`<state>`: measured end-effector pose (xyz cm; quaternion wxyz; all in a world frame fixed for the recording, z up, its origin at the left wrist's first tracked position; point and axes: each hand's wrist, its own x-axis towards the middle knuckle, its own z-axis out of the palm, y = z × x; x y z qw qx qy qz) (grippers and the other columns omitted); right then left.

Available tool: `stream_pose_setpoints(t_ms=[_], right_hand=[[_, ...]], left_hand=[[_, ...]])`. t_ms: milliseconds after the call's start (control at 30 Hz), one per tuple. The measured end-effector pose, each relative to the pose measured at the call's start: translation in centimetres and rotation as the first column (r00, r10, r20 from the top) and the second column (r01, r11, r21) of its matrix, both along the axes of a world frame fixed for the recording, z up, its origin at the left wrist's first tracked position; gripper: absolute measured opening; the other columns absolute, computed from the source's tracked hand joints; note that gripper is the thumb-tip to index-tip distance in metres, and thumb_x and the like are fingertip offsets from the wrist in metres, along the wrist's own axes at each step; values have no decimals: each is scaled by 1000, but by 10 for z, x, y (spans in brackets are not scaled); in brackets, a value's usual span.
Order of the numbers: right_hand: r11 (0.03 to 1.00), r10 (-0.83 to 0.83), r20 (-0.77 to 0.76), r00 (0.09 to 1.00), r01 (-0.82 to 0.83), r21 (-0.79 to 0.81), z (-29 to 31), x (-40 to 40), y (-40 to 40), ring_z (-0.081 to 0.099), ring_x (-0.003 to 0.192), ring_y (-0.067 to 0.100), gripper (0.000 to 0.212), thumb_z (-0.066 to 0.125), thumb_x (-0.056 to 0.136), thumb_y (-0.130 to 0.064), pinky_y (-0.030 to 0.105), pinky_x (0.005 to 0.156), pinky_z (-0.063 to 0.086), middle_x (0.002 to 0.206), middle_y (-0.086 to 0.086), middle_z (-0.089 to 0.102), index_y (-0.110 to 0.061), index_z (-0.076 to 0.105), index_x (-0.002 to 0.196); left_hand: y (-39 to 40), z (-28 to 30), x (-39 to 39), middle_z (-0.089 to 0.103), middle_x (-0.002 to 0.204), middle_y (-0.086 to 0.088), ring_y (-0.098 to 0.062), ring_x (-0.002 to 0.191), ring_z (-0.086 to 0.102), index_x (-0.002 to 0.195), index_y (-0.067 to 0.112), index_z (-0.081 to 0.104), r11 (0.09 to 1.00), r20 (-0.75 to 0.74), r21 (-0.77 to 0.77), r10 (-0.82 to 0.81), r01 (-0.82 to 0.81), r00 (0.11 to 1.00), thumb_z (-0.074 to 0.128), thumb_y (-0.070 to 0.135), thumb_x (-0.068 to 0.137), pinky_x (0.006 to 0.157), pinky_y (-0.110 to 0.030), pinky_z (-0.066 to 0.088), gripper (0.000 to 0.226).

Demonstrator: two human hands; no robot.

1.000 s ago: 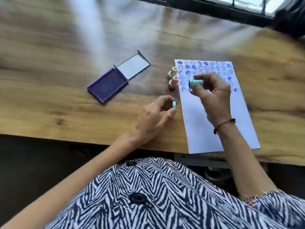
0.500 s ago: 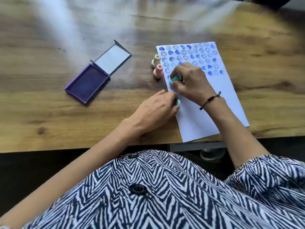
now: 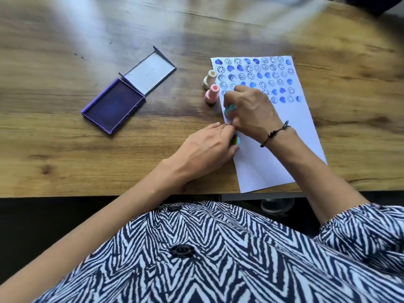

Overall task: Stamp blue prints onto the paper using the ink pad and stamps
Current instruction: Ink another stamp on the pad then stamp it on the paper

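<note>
Bright daylight glare streaking the table [image 3: 65, 62], soft blur, bowed wide-angle edges.

Both bare forearms reach forward. The right hand [image 3: 251, 110] curls, knuckles up, fingers [image 3: 229, 98] pinched closed. The left hand [image 3: 205, 149] lies palm down just beside it, fingers [image 3: 223, 130] bent.

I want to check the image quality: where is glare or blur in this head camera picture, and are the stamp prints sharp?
Head view: pale glare streaks cross the far table; corners look smeared and bent by the wide lens. The prints on the paper are readable, slightly soft. The right hand mostly hides the teal stamp. The ink pad is clear.
</note>
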<state>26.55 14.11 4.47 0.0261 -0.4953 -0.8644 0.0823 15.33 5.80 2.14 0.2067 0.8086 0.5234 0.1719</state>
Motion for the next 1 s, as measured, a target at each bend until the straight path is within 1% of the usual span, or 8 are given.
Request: stream_pose_setpoints(t_ms=[267, 400, 567, 633, 700, 767, 867, 1000], right_hand=[[999, 16, -100, 995, -21, -46, -4, 4, 4, 52, 71, 37, 15, 56, 66, -2, 41, 60, 45, 82, 20, 55, -3, 60, 81], [999, 14, -120, 993, -20, -49, -4, 4, 2, 52, 70, 37, 15, 56, 66, -1, 41, 60, 46, 82, 19, 55, -5, 60, 80], [997, -13, -117, 993, 3, -79, -3, 5, -1, 55, 79, 36, 16, 56, 70, -3, 43, 67, 49, 90, 17, 57, -9, 60, 84], [995, -80, -232, 969, 65, -73, -2, 11, -5, 58, 82, 33, 18, 58, 72, -2, 42, 71, 50, 93, 15, 61, -9, 63, 87], [971, -240, -470, 849, 214, -109, 5, 22, -8, 62, 72, 27, 14, 61, 72, -3, 36, 67, 52, 87, 7, 66, -10, 65, 84], [918, -390, -657, 645, 329, -223, 13, 38, -13, 63, 54, 20, 12, 62, 71, -7, 30, 56, 52, 76, -5, 62, -17, 64, 78], [855, -513, -733, 447, 339, -392, 18, 54, -23, 60, 42, 11, 18, 62, 72, -6, 25, 49, 51, 71, -1, 59, -24, 61, 72], [797, -604, -729, 323, 269, -541, 15, 55, -39, 58, 42, 9, 23, 59, 79, 3, 24, 49, 51, 70, 4, 56, -20, 60, 76]], left_hand=[[3, -5, -2, 59, 118, -17, -26, 116, 51, 112, -1, 45, 999, 19, -36, -15, 16, 1000, 42, 22, 91, 112, -24, 18, 31], [3, -4, -3, 61, 112, -19, -29, 113, 53, 108, -1, 47, 1000, 54, -14, -5, 6, 999, 45, 22, 90, 103, -22, 21, 29], [1, -2, -2, 61, 111, -19, -31, 110, 53, 109, 0, 46, 1000, 87, -5, 0, 0, 996, 45, 24, 90, 92, -25, 26, 30], [2, -4, -2, 59, 119, -16, -29, 115, 51, 113, 4, 44, 999, 98, -42, 12, -8, 995, 45, 26, 90, 92, -29, 32, 32], [2, -5, -1, 59, 124, -13, -27, 118, 51, 115, 7, 44, 998, 116, -66, 20, -12, 993, 45, 27, 90, 95, -30, 32, 32], [1, -4, -1, 59, 124, -12, -26, 117, 52, 116, 7, 45, 996, 144, -87, 37, -24, 989, 46, 26, 90, 97, -33, 35, 33], [1, -5, -1, 61, 122, -11, -26, 112, 54, 117, 9, 46, 995, 163, -85, 55, -42, 985, 47, 27, 89, 92, -35, 38, 33], [0, -5, 1, 64, 114, -14, -29, 106, 58, 116, 7, 48, 994, 261, -75, 95, -78, 961, 50, 24, 89, 89, -39, 44, 32]])
